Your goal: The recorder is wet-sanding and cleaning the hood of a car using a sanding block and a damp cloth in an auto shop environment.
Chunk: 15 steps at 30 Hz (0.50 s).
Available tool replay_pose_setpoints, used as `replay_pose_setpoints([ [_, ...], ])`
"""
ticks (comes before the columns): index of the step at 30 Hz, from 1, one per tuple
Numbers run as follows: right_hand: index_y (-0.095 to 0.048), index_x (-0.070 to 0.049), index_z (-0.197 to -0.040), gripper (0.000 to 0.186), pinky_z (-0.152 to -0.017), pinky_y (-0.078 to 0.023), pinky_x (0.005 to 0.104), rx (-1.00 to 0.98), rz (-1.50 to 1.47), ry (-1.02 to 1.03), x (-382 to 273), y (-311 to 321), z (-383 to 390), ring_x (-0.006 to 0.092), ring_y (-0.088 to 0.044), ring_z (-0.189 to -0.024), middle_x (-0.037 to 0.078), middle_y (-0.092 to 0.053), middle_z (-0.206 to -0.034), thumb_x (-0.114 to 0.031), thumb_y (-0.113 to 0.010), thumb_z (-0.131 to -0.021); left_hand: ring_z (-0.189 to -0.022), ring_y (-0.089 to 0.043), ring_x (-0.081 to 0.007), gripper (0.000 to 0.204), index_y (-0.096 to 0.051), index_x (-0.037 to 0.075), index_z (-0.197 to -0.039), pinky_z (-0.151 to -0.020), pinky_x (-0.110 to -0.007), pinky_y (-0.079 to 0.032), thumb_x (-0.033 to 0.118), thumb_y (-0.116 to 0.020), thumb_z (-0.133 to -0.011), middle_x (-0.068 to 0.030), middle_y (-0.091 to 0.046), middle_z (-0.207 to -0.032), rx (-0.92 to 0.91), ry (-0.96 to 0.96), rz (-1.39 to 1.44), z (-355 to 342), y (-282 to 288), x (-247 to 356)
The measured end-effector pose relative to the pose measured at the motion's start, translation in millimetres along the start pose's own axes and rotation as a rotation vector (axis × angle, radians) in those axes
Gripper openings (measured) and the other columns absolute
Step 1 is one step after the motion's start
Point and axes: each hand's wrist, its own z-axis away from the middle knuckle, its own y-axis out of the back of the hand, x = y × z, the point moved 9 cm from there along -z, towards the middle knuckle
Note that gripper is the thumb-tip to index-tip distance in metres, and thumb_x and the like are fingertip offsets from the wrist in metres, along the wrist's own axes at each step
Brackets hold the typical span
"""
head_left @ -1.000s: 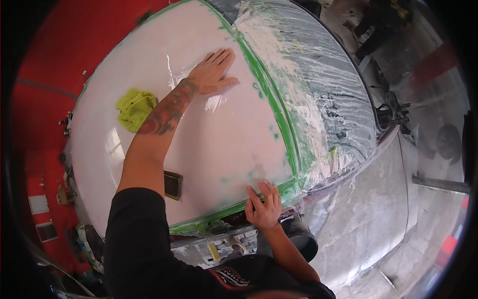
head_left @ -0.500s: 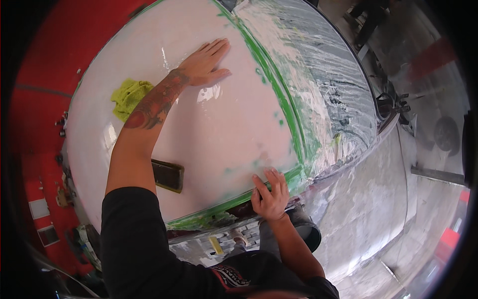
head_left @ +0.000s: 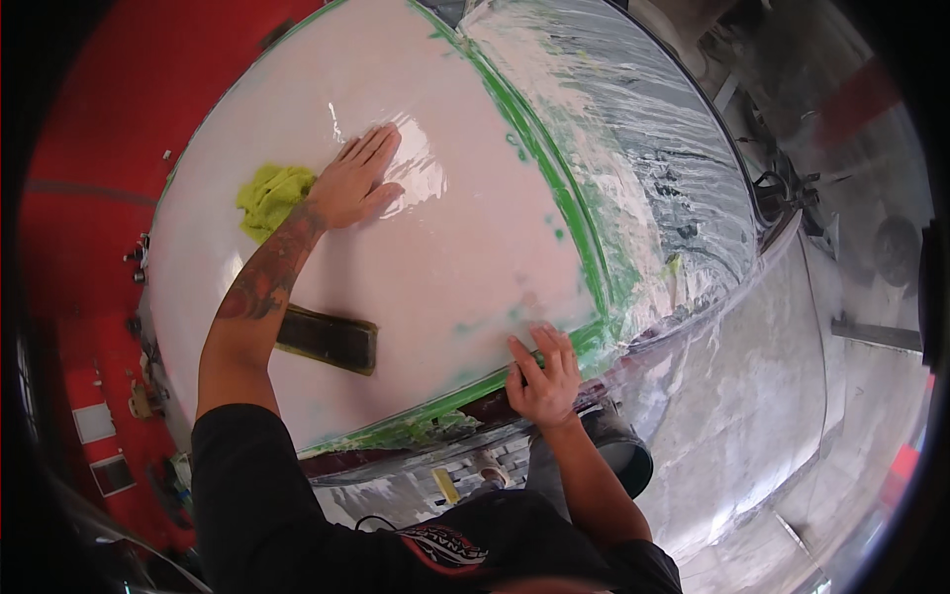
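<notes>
A pale, wet car body panel point(head_left: 416, 277) with green borders spreads out in front of me. My left hand point(head_left: 358, 183) lies flat on it, fingers stretched together and thumb apart, holding nothing. Just left of that hand is a crumpled yellow-green cloth point(head_left: 267, 201). Below my left forearm, partly covered by it, rests a dark oblong sanding block point(head_left: 336, 340). My right hand point(head_left: 546, 384) rests on the panel's near green edge with its fingers spread and nothing in them.
Beyond the panel's right border, plastic sheeting point(head_left: 663, 148) smeared with whitish residue covers the car. A dark bucket point(head_left: 638, 467) stands on the floor beside my legs. A small yellow block point(head_left: 445, 485) lies below the near edge. Red floor or wall point(head_left: 74, 247) fills the left.
My left hand has slid left and nearer across the panel, toward the cloth. The right hand stays at the near edge. The view has shifted slightly.
</notes>
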Motion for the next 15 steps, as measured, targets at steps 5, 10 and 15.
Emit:
replay_pose_setpoints([
  [5, -0.075, -0.011, -0.110, 0.033, -0.100, -0.048, 0.0524, 0.007, -0.080, -0.002, -3.5, -7.9, 0.9, 0.0382, -0.060, -0.117, 0.014, -0.061, -0.124, -0.013, -0.067, -0.079, -0.153, -0.019, -0.0352, 0.083, -0.024, -0.001, -0.156, -0.125, -0.047, -0.016, 0.057, -0.044, -0.100, -0.0184, -0.025, -0.164, 0.145, 0.268, -0.068, -97.0, 0.5, -29.7],
  [10, -0.074, -0.012, -0.110, 0.033, -0.100, -0.048, 0.0523, 0.015, -0.067, 0.005, 2.1, -2.8, 1.2, 0.0382, -0.060, -0.117, 0.013, -0.062, -0.124, -0.011, -0.067, -0.079, -0.153, -0.019, -0.0357, 0.086, -0.024, -0.002, -0.155, -0.125, -0.046, -0.016, 0.060, -0.044, -0.099, -0.0193, -0.025, -0.163, 0.177, 0.253, -0.075, -119.9, -2.4, -2.0],
  [15, -0.074, -0.012, -0.111, 0.032, -0.099, -0.049, 0.0516, 0.022, -0.055, 0.009, 0.5, -0.7, -2.6, 0.0385, -0.060, -0.117, 0.013, -0.062, -0.124, -0.011, -0.067, -0.079, -0.152, -0.019, -0.0370, 0.083, -0.023, -0.003, -0.155, -0.125, -0.046, -0.016, 0.055, -0.044, -0.099, -0.0210, -0.026, -0.162, 0.176, 0.122, -0.043, -76.6, 2.0, 23.8],
])
